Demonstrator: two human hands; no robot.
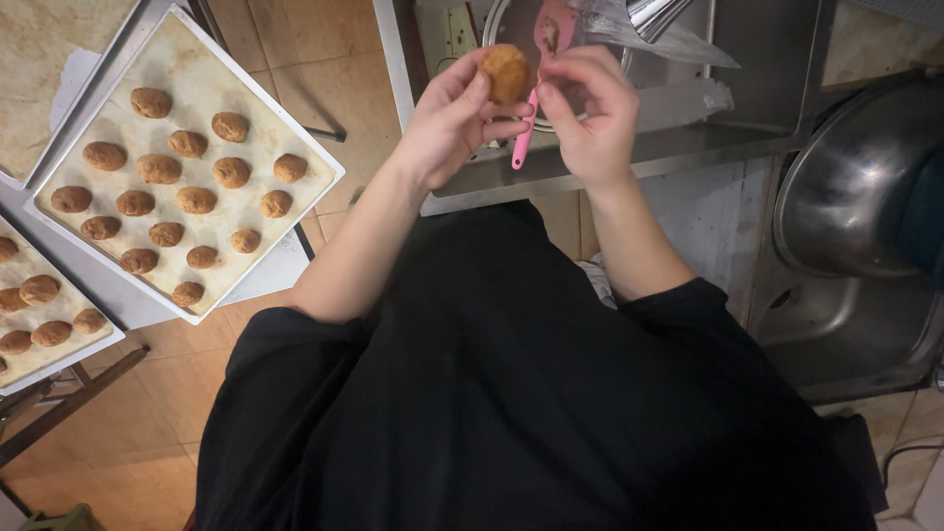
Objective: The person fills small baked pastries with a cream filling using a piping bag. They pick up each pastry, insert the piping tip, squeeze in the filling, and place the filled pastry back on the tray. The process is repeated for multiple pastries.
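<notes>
**Both hands on one dough ball above the steel counter**

Left hand (pixel 447 123) is raised, fingers curled, pinching a round golden-brown dough ball (pixel 506 73) between thumb and fingertips. The ball sits up at fingertip level, over the edge of the stainless counter (pixel 678 147), touching no surface.

Right hand (pixel 590 108) is just beside it, fingers bent and closed around a pink spatula (pixel 526 133). The handle hangs down between the two hands; the blade end pokes up behind the ball. Right fingertips are close to the ball; cannot tell if they touch it.

Behind the hands: a round metal bowl (pixel 497 25), mostly hidden, and a clear plastic bag (pixel 669 39) lying on the counter.

To the person's left: a baking tray (pixel 295 128) lined with paper, carrying rows of similar brown dough balls (pixel 159 168), spaced apart. A second tray (pixel 103 344) below it, partly out of view, holds more of the same.

To the right: a large steel basin (pixel 846 187), tilted. Tiled floor (pixel 315 69) below. Person wears a black top (pixel 511 393), sleeves above the elbow.
</notes>
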